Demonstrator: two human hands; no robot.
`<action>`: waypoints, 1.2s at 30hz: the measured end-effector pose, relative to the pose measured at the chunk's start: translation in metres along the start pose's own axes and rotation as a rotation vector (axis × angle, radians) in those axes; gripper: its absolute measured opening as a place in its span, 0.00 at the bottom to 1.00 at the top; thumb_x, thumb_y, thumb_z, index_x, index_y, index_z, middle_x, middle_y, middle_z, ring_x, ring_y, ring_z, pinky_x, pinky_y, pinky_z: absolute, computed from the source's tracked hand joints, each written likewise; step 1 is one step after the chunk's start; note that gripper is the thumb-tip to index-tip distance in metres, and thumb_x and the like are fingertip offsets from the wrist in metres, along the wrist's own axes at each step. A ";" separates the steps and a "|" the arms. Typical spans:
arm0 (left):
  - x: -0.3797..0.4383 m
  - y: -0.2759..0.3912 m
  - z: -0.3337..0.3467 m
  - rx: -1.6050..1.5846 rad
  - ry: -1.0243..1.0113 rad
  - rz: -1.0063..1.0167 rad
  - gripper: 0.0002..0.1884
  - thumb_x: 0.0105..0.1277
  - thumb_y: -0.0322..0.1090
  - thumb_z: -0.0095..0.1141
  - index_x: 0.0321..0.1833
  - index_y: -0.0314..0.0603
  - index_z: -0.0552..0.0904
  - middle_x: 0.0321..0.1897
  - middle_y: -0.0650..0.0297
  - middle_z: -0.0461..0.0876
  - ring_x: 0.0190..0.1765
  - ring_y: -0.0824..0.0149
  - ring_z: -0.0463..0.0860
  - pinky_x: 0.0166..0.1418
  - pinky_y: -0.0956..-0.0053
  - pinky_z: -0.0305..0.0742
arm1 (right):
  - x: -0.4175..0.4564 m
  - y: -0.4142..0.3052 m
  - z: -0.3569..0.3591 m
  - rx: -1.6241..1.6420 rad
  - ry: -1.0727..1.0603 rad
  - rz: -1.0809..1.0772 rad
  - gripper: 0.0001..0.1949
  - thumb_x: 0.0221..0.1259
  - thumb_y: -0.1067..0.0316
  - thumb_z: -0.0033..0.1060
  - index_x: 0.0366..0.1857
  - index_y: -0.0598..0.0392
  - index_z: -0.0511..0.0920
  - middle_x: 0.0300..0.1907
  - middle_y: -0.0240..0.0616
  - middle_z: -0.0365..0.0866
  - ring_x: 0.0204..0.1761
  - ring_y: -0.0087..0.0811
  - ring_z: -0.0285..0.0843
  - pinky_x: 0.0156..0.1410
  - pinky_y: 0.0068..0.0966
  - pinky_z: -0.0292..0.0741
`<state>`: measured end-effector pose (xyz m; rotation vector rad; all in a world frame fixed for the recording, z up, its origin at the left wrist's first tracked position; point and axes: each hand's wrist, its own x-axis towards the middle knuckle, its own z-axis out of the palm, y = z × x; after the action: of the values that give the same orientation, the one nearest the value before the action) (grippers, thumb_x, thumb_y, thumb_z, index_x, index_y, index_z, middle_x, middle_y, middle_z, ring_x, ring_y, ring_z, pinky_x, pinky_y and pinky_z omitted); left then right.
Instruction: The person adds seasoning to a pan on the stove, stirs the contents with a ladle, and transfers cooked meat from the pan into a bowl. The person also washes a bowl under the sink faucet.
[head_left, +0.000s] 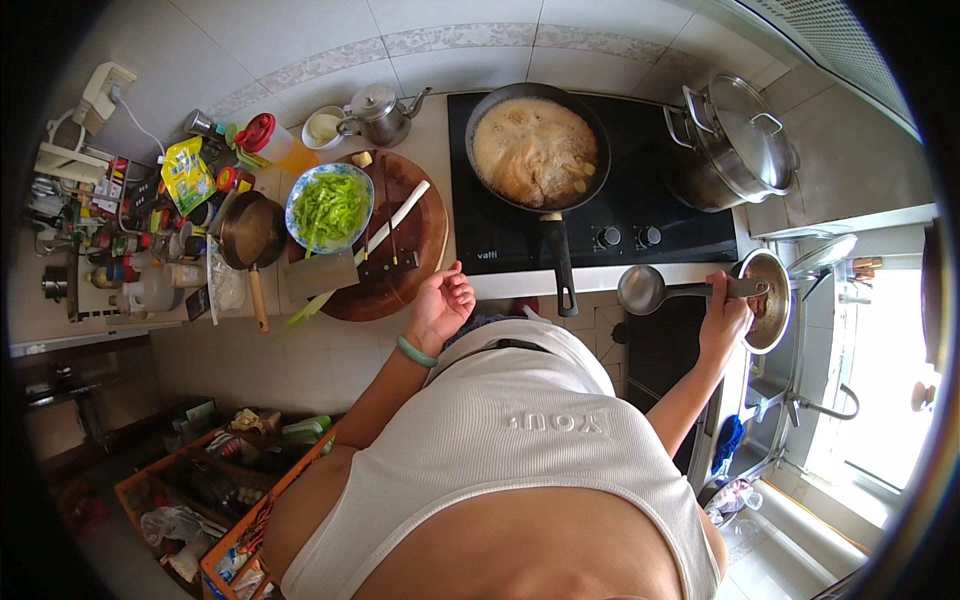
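Note:
My right hand (726, 313) grips the handle of a metal ladle (641, 289), whose bowl points left, just off the front edge of the cooktop. Behind that hand sits a metal bowl (777, 321) with brown residue inside. My left hand (442, 301) is loosely curled and holds nothing, close to the front rim of a round wooden cutting board (420, 229). On the board are a cleaver (322, 276), a white-green scallion stalk (401, 212) and a patterned bowl of sliced green vegetable (330, 206). Frothy liquid and pale pieces fill a black frying pan (558, 234).
The pan stands on a black cooktop (502, 236), its handle jutting past the front edge. A lidded steel pot (712, 176) occupies the right side. Left lie a small pan (251, 229), a steel kettle (386, 124) and several condiment containers. A sink faucet (821, 405) is at right.

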<state>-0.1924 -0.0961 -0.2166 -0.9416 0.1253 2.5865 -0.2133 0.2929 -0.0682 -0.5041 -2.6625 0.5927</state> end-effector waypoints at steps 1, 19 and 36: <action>0.000 0.000 0.000 -0.002 -0.001 -0.004 0.05 0.67 0.27 0.51 0.43 0.41 0.78 0.22 0.70 0.71 0.25 0.74 0.67 0.31 0.81 0.64 | 0.000 -0.001 0.000 -0.001 0.005 -0.009 0.22 0.72 0.50 0.49 0.32 0.57 0.86 0.27 0.48 0.84 0.32 0.50 0.83 0.39 0.39 0.75; -0.003 0.000 0.000 0.004 0.003 -0.004 0.04 0.68 0.27 0.49 0.42 0.39 0.76 0.23 0.70 0.70 0.27 0.74 0.66 0.33 0.81 0.64 | -0.002 -0.001 0.002 -0.037 -0.009 0.019 0.22 0.73 0.51 0.49 0.30 0.59 0.84 0.24 0.46 0.81 0.29 0.45 0.82 0.38 0.36 0.74; -0.012 0.000 -0.016 -0.017 0.014 0.034 0.05 0.68 0.28 0.51 0.43 0.41 0.80 0.24 0.69 0.71 0.26 0.74 0.67 0.31 0.81 0.64 | 0.064 0.108 0.180 -0.178 -0.187 0.311 0.23 0.47 0.47 0.77 0.39 0.56 0.85 0.33 0.51 0.86 0.41 0.51 0.86 0.46 0.40 0.79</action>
<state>-0.1751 -0.1032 -0.2213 -0.9725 0.1240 2.6162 -0.3164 0.3511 -0.2529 -0.9713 -2.8509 0.5115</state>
